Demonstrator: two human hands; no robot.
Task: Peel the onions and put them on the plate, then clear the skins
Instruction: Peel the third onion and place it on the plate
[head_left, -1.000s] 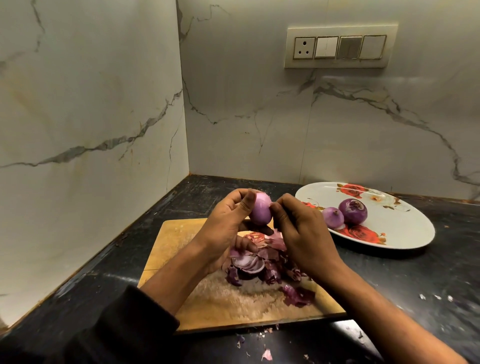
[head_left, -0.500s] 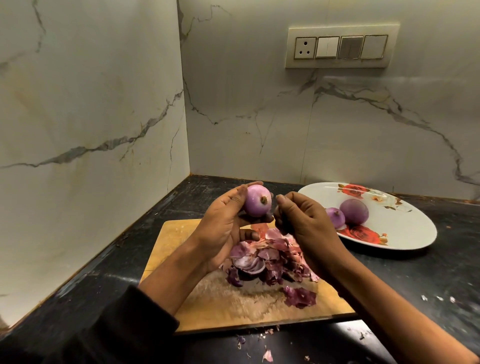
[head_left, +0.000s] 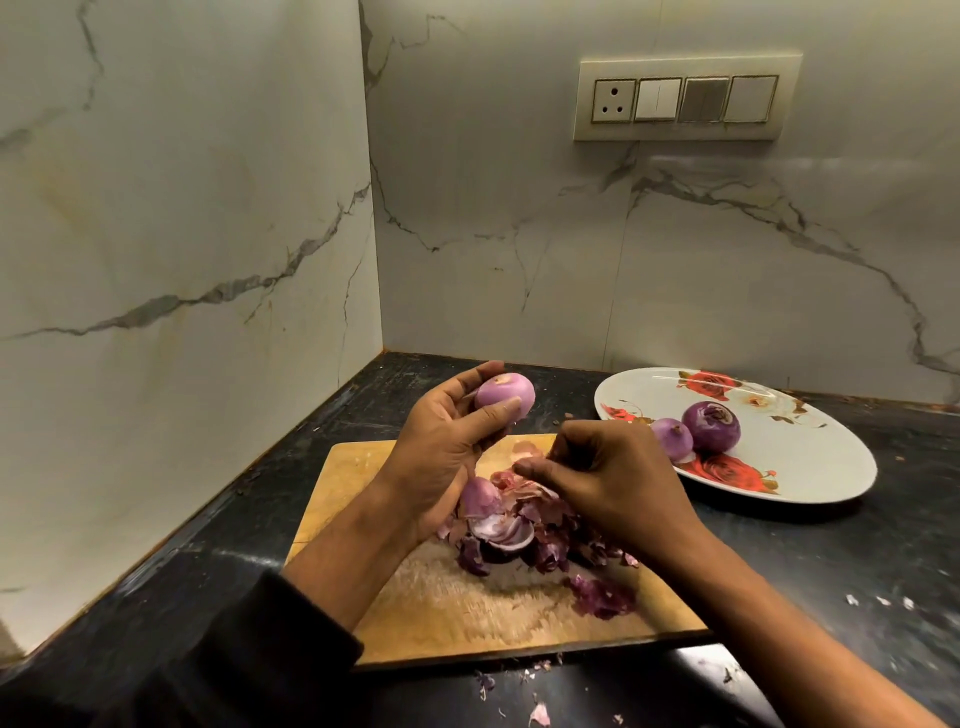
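My left hand (head_left: 441, 447) holds a small round pale-purple peeled onion (head_left: 505, 397) up above the far edge of the board, thumb across its near side and the fingers curled round behind it, so the onion sits pinched at the fingertips with a pale cut end facing up.

My right hand (head_left: 608, 475) hangs low, just right of the left palm, its fingers (head_left: 540, 467) curled inward with the tips drawn together over the heap of skins. I cannot tell whether a scrap of skin is pinched between those tips; the tips touch or nearly touch the topmost pinkish pieces.

Directly below both sets of fingers lies the pile of dark purple and pink papery onion skins (head_left: 524, 530), with one curved striped piece showing near the left wrist. A separate torn purple scrap (head_left: 602, 595) lies nearer me, beneath the right forearm. All of this rests on a rectangular pale wooden chopping board (head_left: 441, 618) on the black speckled stone counter (head_left: 831, 571).

To the right of the right-hand knuckles, and apart from them, sits an oval white plate with red rose prints (head_left: 810, 467). On it are two peeled onions touching each other: a smaller light-purple one (head_left: 672, 439) closest to my right fingers, and a larger dark-purple one (head_left: 711, 426) just beyond it.

A few tiny skin flakes (head_left: 537, 714) lie on the counter in front of the board's near edge. A cream switch panel with a socket (head_left: 685, 98) is on the white marble wall (head_left: 182, 208) above the plate.
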